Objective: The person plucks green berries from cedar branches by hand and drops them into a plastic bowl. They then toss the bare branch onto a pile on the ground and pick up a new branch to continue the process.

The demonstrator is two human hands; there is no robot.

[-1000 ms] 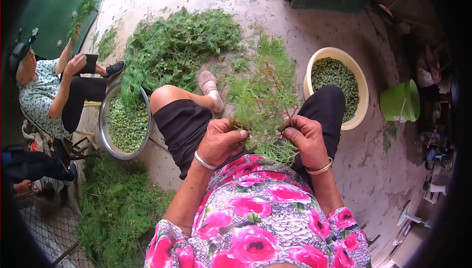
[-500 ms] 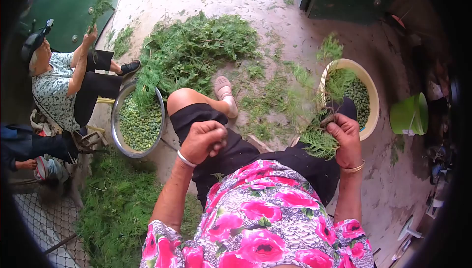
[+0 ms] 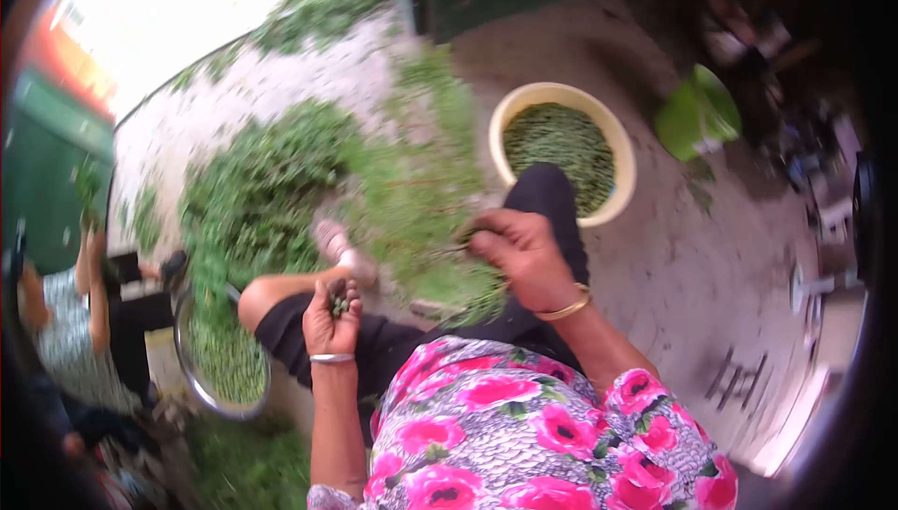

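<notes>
My left hand (image 3: 333, 319) is turned palm up above my left thigh, its fingers curled around several small green cones (image 3: 340, 304). In my right hand (image 3: 528, 262), thumb and fingers pinch the stem of a leafy evergreen branch (image 3: 485, 299); motion blurs its fronds, which reach forward over the floor. Just beyond my right knee stands a cream basin (image 3: 628, 168) filled with small green cones (image 3: 559, 150). A metal basin (image 3: 223, 408) of similar green pieces (image 3: 224, 356) sits to the left of my left knee.
A heap of cut green branches (image 3: 267, 192) lies ahead of my left leg, with more greenery (image 3: 327, 0) near the doorway. A lime-green bucket (image 3: 697, 117) stands right of the cream basin. At the left, a seated person (image 3: 70, 318) holds up a sprig (image 3: 87, 182).
The view has swung to the right. My left hand has turned palm up, showing the cones. My right hand has moved closer to my left, still gripping the branch.
</notes>
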